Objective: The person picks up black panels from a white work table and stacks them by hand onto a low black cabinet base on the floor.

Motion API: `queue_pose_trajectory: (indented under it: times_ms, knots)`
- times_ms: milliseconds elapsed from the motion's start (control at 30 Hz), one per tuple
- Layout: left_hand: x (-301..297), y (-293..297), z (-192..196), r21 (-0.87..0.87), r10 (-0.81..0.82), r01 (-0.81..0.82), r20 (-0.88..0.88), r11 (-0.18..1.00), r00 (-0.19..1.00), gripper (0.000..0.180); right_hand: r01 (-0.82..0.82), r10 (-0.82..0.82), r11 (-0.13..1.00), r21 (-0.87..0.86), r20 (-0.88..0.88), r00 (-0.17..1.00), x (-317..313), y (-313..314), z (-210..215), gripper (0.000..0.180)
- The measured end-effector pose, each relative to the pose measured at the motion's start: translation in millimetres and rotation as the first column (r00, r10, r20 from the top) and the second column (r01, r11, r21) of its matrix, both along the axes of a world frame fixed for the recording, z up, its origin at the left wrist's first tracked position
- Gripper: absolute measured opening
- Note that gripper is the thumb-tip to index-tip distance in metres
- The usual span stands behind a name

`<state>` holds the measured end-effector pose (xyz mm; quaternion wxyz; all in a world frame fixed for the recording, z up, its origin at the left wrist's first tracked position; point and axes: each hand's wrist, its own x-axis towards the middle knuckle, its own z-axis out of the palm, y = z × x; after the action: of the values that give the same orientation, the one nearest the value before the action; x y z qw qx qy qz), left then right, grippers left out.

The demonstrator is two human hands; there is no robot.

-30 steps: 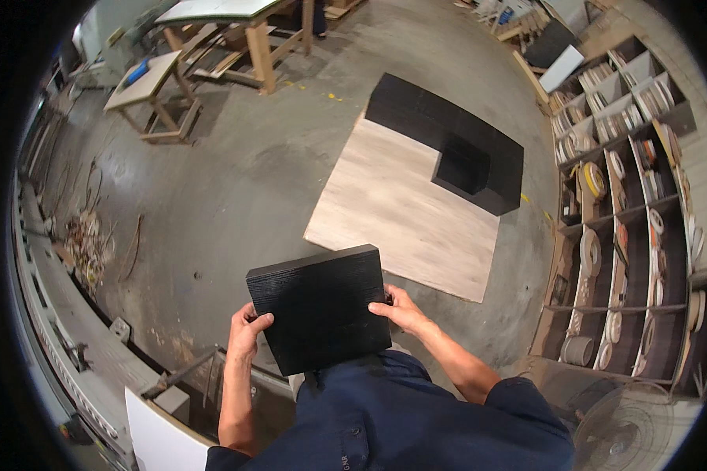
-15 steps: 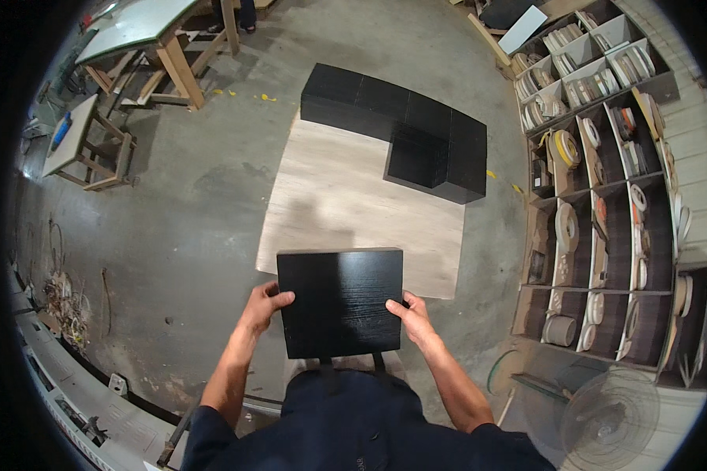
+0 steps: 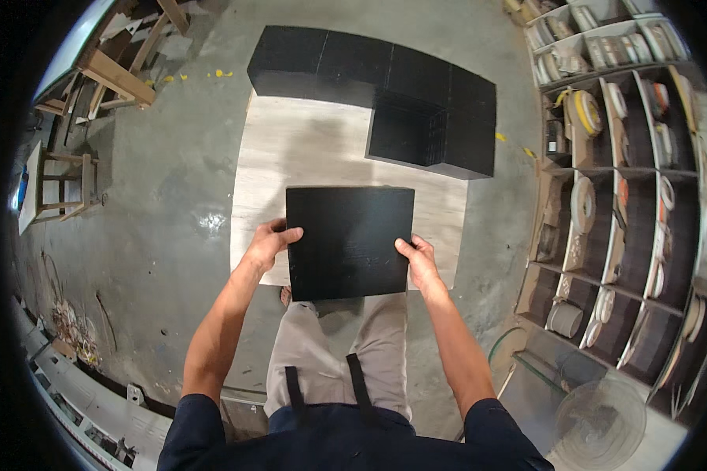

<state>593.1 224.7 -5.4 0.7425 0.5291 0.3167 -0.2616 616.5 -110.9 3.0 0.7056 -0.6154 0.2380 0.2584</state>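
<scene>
Between my two hands I carry a square black wooden panel or box point(image 3: 351, 243); its depth is hard to make out. My left hand point(image 3: 269, 242) grips its left edge, thumb on top. My right hand point(image 3: 418, 261) grips the opposite edge the same way. Below and beyond it lies a pale wood-grain board point(image 3: 291, 149) on the floor. Several black boxes point(image 3: 357, 63) stand side by side in a row along the board's far edge. At the row's right end, more black pieces come toward me, forming a corner with a recess point(image 3: 404, 129).
Shelves point(image 3: 605, 271) full of edging-tape rolls line the right side, with a round wire fan guard point(image 3: 601, 424) below. A wooden worktable point(image 3: 114, 74) and a small stool point(image 3: 63, 180) stand at the left. A long grey machine point(image 3: 78, 408) is at lower left.
Both hands have moved the black piece forward, away from my body and farther over the pale board. The view has shifted, so my legs now show below the piece.
</scene>
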Motion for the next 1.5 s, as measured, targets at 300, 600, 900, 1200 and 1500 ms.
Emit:
queue_pose_trajectory:
  times_ms: [300, 600, 900, 1200, 1500]
  knots:
    - [149.8, -58.2, -178.8, -0.025, -0.043, 0.041, -0.073, 0.999, 0.996, 0.064, 0.105, -0.099, 0.994, 0.033, -0.142, 0.985, 141.0, -53.0, -204.2, 0.037]
    - [258.2, -111.8, -321.7, 0.023, -0.068, 0.072, -0.145, 0.997, 0.987, 0.067, 0.241, -0.235, 0.971, 0.000, -0.224, 0.946, 228.0, -104.3, -332.4, 0.051]
    - [277.5, -121.5, -355.3, 0.018, -0.076, 0.082, -0.223, 0.996, 0.972, 0.082, 0.667, -0.618, 0.742, -0.065, -0.451, 0.643, 163.1, -120.8, -344.2, 0.049]
    - [336.6, -158.4, -350.0, 0.052, -0.106, 0.117, -0.183, 0.992, 0.977, 0.079, 0.834, -0.696, 0.545, 0.087, -0.508, 0.508, 195.1, -118.2, -345.5, 0.037]
    - [372.2, -201.1, -335.3, 0.100, -0.006, 0.006, -0.007, 0.995, 1.000, 0.059, 0.894, -0.782, 0.441, 0.079, -0.454, 0.426, 237.9, -135.8, -356.1, 0.031]
